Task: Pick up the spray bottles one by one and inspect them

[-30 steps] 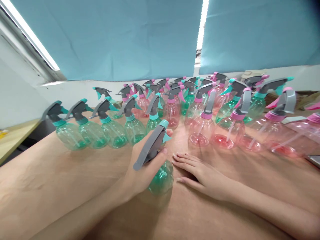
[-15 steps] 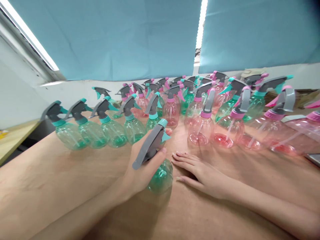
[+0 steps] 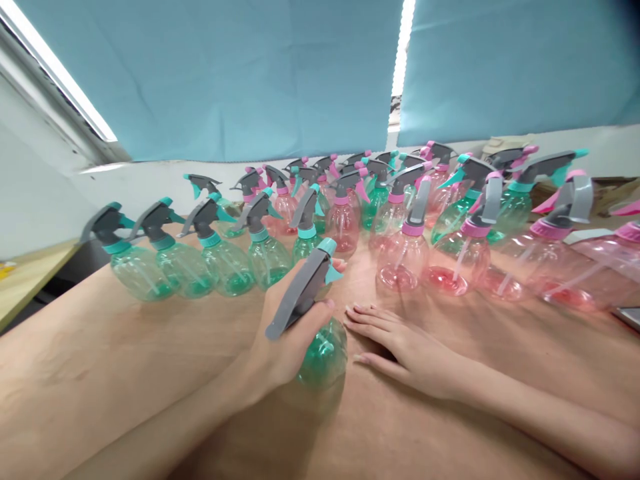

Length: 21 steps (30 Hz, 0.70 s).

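Observation:
My left hand (image 3: pixel 287 333) is wrapped round the neck of a green spray bottle (image 3: pixel 324 353) with a grey trigger head and teal nozzle. The bottle's collar is hidden behind my fingers. To its right, my right hand (image 3: pixel 400 340) lies flat on the table (image 3: pixel 400 427), fingers stretched out, holding nothing. Just beyond my left hand stands a row of green spray bottles, the closest being one with a teal collar (image 3: pixel 305 243). A pink spray bottle (image 3: pixel 403 260) stands beyond my right hand, first in a row of pink ones running right.
More pink and green spray bottles crowd the back, among them a pink one (image 3: pixel 342 223) and a green one (image 3: pixel 513 207). A dark flat object (image 3: pixel 628 317) lies at the right edge. Blue blinds (image 3: pixel 250 80) hang behind. Another light wooden surface (image 3: pixel 35 270) is at left.
Almost nothing differs. The green spray bottle in my left hand has shifted very slightly to the right; my right hand stays flat in the same place.

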Motion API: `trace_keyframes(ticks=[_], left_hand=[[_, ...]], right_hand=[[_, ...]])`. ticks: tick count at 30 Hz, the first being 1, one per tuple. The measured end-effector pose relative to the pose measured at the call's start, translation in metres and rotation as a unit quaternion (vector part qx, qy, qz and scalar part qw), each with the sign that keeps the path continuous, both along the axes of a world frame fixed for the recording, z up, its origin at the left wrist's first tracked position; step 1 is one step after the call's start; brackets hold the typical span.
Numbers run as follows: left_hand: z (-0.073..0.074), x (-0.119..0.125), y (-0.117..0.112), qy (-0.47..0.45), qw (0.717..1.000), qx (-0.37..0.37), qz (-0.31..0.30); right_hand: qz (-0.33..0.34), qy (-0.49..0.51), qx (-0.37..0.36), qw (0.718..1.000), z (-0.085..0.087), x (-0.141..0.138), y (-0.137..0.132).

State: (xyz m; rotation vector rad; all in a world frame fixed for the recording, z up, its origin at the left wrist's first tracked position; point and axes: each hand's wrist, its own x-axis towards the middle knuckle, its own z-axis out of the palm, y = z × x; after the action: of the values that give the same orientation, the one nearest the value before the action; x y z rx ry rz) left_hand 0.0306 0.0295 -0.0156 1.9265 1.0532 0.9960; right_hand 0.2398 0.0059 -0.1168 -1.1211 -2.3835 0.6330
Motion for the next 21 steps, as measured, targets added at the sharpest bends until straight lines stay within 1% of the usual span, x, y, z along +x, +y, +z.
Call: trace_keyframes(ticks=[5,9,15,21], left_hand=[[0.0008,-0.0006,0.004,0.015,1.0,0.006,-0.007],[0.0,-0.0017,0.008,-0.01,1.0,0.004,-0.015],[-0.0021,-0.0021,0.0076,-0.028,0.999,0.006,-0.017],[-0.0053,-0.003,0.0096,-0.017,1.0,0.01,-0.005]], right_hand=[[0.001,-0.01,0.003,1.0,0.0002,0.0003,0.0002],[0.003,-0.006,0.004,1.0,-0.0005,0.001,0.0002],[0.002,0.015,0.004,1.0,-0.0028,0.0013,0.0002],[0.005,-0.017,0.005,1.0,-0.0026,0.0009,0.0016]])
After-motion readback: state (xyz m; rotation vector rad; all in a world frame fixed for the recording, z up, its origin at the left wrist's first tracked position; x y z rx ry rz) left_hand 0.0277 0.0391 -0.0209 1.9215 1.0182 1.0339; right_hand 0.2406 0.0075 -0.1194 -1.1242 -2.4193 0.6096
